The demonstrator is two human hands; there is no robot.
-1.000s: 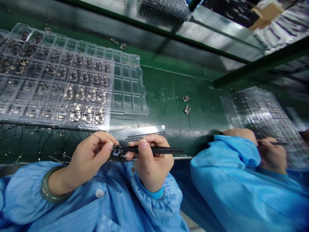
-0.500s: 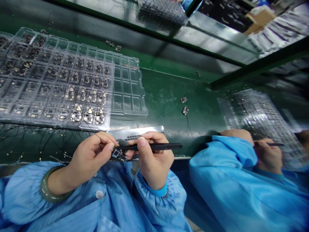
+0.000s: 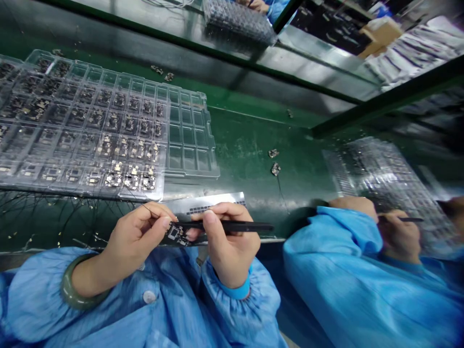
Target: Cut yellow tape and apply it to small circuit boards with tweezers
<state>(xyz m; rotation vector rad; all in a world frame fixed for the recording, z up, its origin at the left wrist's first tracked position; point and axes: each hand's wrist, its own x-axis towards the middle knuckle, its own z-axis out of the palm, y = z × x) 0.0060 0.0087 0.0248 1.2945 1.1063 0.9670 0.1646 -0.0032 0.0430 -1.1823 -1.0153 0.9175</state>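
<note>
Head view: one left hand (image 3: 136, 241), reaching in from the lower left, wrist angling up and rightward, its thumb and forefinger pinching the left end of one small circuit board (image 3: 175, 233); one right hand (image 3: 232, 241), rising from below, fingers curling leftward and clamping one pair of black tweezers (image 3: 246, 226) in a pen-like hold, the tool lying nearly level and its tips pointing at the board. The board is hanging between the two hands, in front of the near edge of the counter (image 3: 242, 130). One green bangle (image 3: 74, 285) is circling the left wrist. One pale sheet (image 3: 217, 199) with rows of dark squares is lying just beyond the hands. Two loose boards (image 3: 276, 168) are resting right of centre, the nearer trailing one wire (image 3: 282, 193). At least two clear trays (image 3: 192, 169) are overlapping at left, many compartments holding boards. One co-worker's blue sleeve (image 3: 337, 237) is showing at right.
</note>
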